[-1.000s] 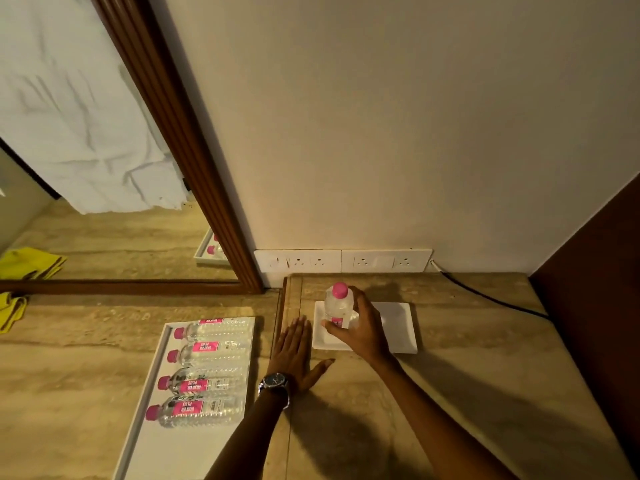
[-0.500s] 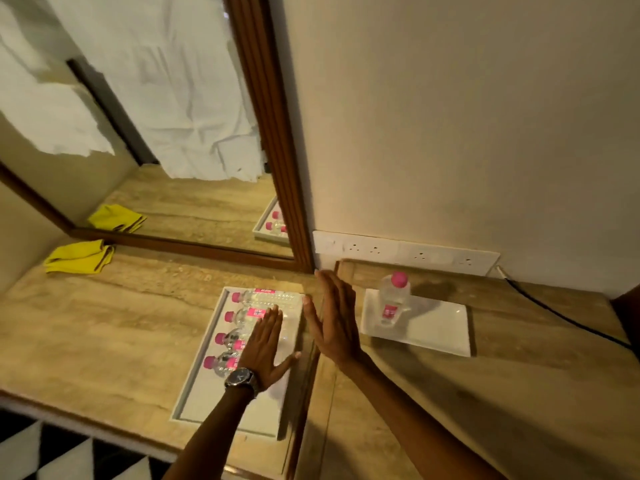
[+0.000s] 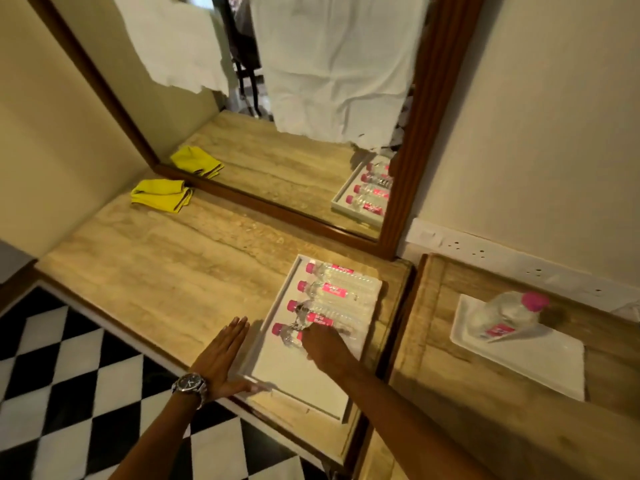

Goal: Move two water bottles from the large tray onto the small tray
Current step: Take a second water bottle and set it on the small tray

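Water bottles with pink caps lie in a row of four on the large tray [image 3: 301, 379], which sits near the right edge of the lower tabletop [image 3: 180, 271], close to the mirror's frame; their caps point toward the tray's left rim. A fifth bottle [image 3: 505, 315] already stands upright near the back left corner of the small tray [image 3: 540, 362] on the raised tabletop to the right, so by my reading one transfer is done and one remains. The right hand [image 3: 325, 348] is down on the nearest bottle [image 3: 294, 336], fingers draped over its body just behind the neck; whether that grip has closed around the bottle or only rests on top I cannot tell, since the hand hides the contact. The left hand [image 3: 221, 358] is flat and open with fingers spread, holding nothing, its thumb lying along the tray's front left rim as if steadying it. These bottles look like thin clear plastic, full and so moderately weighty, smooth and round enough to roll against their neighbours; the walls would likely dent under a hard squeeze. Taking hold around the middle, across the pink label, seems the surest place, with the neck a narrower, firmer alternative for standing it upright afterwards.
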